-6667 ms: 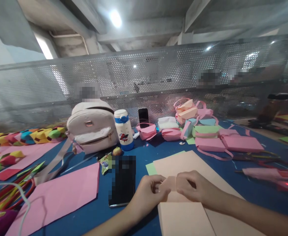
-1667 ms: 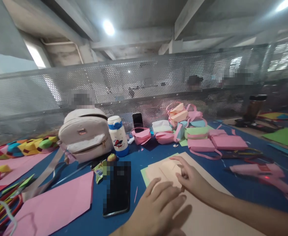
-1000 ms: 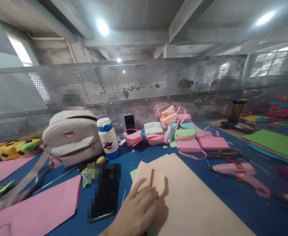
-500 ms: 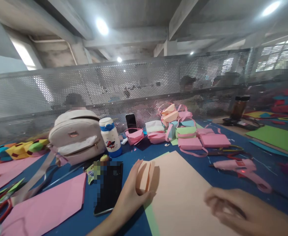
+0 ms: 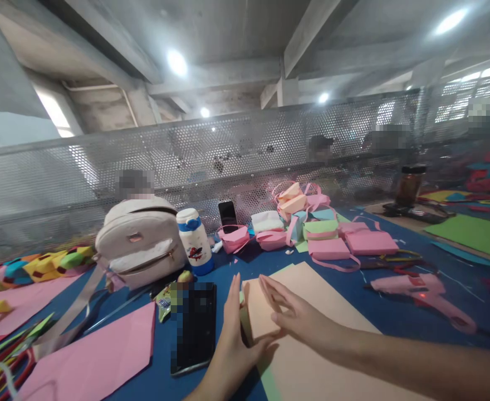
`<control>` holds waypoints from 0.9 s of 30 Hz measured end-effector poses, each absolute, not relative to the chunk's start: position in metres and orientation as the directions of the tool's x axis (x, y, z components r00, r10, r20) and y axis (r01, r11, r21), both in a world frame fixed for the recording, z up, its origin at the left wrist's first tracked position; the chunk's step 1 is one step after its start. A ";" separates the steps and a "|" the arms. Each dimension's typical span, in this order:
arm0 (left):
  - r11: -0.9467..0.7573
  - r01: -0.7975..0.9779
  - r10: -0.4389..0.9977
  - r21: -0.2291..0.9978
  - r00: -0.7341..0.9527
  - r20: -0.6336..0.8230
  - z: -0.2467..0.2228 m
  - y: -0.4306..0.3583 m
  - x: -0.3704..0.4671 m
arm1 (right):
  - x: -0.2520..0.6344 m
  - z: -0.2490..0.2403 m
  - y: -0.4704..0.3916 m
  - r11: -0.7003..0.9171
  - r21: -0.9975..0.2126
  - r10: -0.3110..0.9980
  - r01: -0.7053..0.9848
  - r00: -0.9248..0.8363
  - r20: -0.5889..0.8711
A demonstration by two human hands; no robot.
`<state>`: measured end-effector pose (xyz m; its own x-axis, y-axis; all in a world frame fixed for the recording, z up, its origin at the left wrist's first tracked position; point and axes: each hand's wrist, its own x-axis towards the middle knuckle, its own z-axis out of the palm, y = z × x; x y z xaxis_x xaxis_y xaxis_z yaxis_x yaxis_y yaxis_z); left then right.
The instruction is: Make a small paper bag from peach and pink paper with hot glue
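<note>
A small folded peach paper piece point(image 5: 258, 312) stands between my two hands, above large peach sheets point(image 5: 332, 351) that lie over a green one. My left hand point(image 5: 239, 340) holds its left side, with the thumb along the bottom edge. On the right side, the fingers and thumb of my right hand point(image 5: 297, 314) press against the same piece. Small paper bags in pink point(image 5: 372, 243), green point(image 5: 321, 229) and peach point(image 5: 292, 200) sit farther back.
A pink glue gun point(image 5: 426, 292) lies right. At left are a dark phone point(image 5: 197, 326), pink paper point(image 5: 98, 356), scissors point(image 5: 23, 367), a white backpack point(image 5: 140, 245) and a bottle point(image 5: 195, 245). A perforated metal screen point(image 5: 236, 145) stands behind.
My right hand has moved left from over the peach sheets and now grips the folded piece. The piece has turned, showing a broader face. The view has shifted slightly.
</note>
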<state>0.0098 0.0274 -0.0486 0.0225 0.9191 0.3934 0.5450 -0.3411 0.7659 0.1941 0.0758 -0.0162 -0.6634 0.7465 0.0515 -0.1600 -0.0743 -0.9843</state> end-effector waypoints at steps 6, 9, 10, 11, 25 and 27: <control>-0.291 0.545 0.936 0.786 -0.008 0.352 -0.048 0.035 0.008 | 0.203 -0.035 0.082 0.155 -0.982 0.759 -0.107 -0.624 0.188; -0.314 0.531 0.932 0.787 0.017 0.361 -0.045 0.034 0.010 | 0.206 -0.035 0.080 0.194 -0.980 0.751 -0.049 -0.635 0.181; -0.322 0.531 0.931 0.784 0.026 0.365 -0.043 0.034 0.011 | 0.206 -0.034 0.079 0.171 -0.984 0.749 -0.053 -0.642 0.165; -0.333 0.540 0.927 0.773 0.036 0.374 -0.042 0.032 0.012 | 0.206 -0.033 0.079 0.144 -0.988 0.750 -0.063 -0.644 0.150; -0.655 0.754 0.474 0.044 0.364 0.802 -0.027 0.013 0.022 | 0.200 -0.007 0.062 -0.086 -0.970 0.652 -0.229 -0.749 0.119; -0.657 0.753 0.382 -0.051 0.390 0.838 -0.026 0.011 0.027 | 0.202 -0.002 0.072 0.013 -0.986 0.670 -0.164 -0.731 0.131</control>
